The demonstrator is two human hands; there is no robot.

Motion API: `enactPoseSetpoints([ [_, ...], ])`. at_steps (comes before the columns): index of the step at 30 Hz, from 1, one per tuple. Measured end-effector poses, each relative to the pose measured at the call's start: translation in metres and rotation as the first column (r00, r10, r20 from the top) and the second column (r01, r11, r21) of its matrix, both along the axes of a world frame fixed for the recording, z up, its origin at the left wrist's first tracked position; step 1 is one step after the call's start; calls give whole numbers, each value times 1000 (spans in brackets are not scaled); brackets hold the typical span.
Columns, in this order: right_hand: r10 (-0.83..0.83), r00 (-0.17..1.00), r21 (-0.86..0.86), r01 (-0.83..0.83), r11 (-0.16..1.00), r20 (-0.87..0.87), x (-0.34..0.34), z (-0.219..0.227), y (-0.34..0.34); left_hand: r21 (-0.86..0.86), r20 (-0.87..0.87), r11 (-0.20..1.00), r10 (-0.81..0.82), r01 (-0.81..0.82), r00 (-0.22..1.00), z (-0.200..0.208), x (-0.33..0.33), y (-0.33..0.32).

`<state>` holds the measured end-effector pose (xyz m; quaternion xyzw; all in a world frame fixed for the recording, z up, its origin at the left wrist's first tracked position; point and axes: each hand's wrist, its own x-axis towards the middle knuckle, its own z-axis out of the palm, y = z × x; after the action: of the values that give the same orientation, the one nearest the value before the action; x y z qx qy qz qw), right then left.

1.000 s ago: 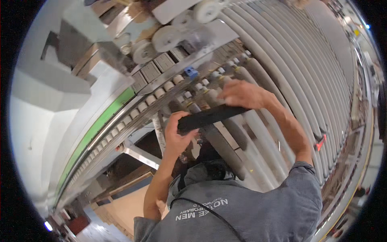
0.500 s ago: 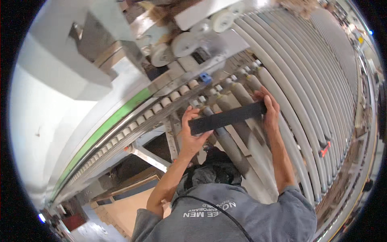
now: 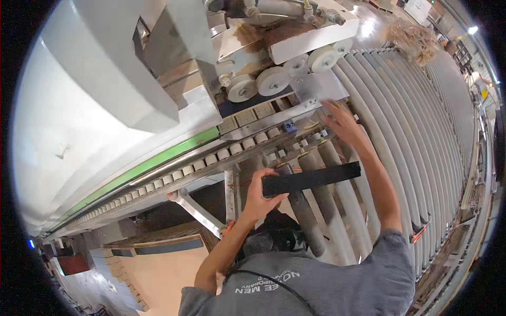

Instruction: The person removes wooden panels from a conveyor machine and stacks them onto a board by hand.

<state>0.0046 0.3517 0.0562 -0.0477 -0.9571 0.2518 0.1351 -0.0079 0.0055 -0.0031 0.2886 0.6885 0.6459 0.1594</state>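
Note:
A long, flat black strip (image 3: 316, 178) is held up over the roller conveyor, tilted slightly upward to the right. My left hand (image 3: 259, 194) grips its left end, thumb below and fingers above. Its right end is unsupported. Farther off, my right hand (image 3: 340, 122) is apart from the strip, fingers stretched out near a metal plate (image 3: 319, 88) at the machine's edge. Whether the fingertips touch that plate I cannot tell. A small blue block (image 3: 289, 126) sits on the rail left of my right hand.
White wheels (image 3: 273, 80) line the machine above the metal plate. Along a rail with a green strip (image 3: 158, 158) runs a row of small rollers (image 3: 211, 159). Grey conveyor rollers (image 3: 406, 131) spread to the right, with a red-orange piece (image 3: 419, 234) among them. A tan panel (image 3: 168, 268) lies lower left.
My right hand has let go of the strip's right end and reached forward to the machine's edge. The left hand still holds the strip. The view has shifted.

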Motion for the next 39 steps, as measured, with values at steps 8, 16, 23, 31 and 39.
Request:
enactPoseSetpoints([
  [8,165,901,512,-370,776,401,-171,-35,31,-115,-302,993,-21,-15,953,8,-11,-1],
  [16,207,843,-17,-229,973,496,-61,-4,56,-80,-291,997,-29,6,956,6,-9,1],
  [23,218,907,-38,-219,975,361,57,36,43,-94,-108,994,-72,62,992,7,-4,-2],
  [31,527,768,-142,-513,846,365,77,26,-19,-13,-271,1000,-27,24,962,2,-9,3],
  [39,-296,955,-793,168,586,-16,154,-19,-62,151,-24,987,-55,58,998,-3,-5,3],
])
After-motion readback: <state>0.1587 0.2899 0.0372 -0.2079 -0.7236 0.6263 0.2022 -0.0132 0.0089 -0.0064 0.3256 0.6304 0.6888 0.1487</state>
